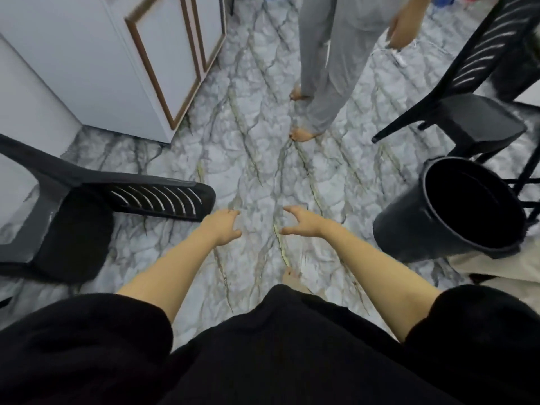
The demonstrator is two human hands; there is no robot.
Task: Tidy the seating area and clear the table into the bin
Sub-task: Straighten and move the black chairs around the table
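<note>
Holding left hand (219,229) and right hand (304,222) out over marble floor (257,159), fingers spread, gripping nothing; black bin (438,217) sitting right of right hand; black chair (152,197) lying just left of left hand

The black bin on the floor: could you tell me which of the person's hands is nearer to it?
Right. The right hand hangs open over the floor just left of the black bin; the left hand is farther off, beside the black chair.

I hold both bare forearms extended forward: left hand (220,229) and right hand (304,222) empty, fingers loosely curled, palms facing inward.
</note>
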